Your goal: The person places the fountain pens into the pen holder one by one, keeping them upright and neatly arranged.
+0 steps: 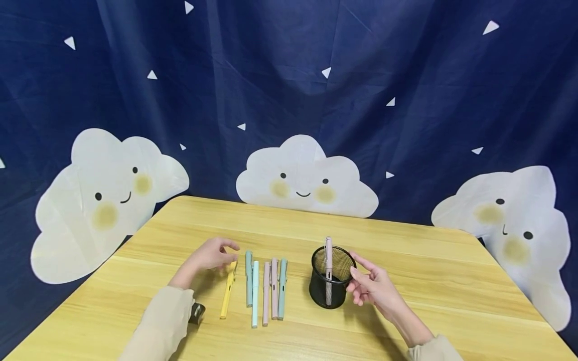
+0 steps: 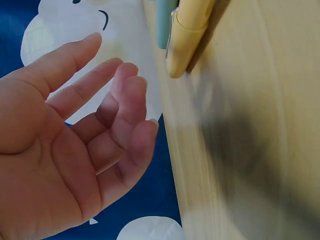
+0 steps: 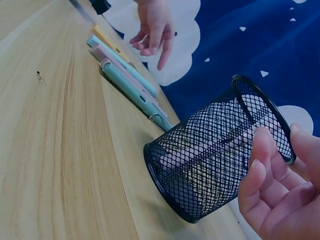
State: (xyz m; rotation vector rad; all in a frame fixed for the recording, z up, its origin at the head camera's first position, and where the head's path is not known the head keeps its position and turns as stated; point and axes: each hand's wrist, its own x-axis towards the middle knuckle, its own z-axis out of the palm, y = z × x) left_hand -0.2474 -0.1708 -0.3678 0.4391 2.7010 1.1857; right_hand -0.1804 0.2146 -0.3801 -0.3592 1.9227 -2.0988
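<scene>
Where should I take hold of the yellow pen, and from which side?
Probably best pinched across mid-barrel, from above, with the left hand: the slim yellow pen lies flat, its cap end pointing away from the person. Approach from its left, since the nearest teal pen lies to its right.

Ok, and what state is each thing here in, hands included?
Pen cup, upright, partly filled
Pink pen inside it, standing, clip end up
Yellow pen, lying flat, capped
Two teal pens, lying flat
Pale aqua pen, lying flat
Two loose pink pens, lying flat
Left hand, empty, beside the yellow pen
Right hand, holding the pen cup's rim
</scene>
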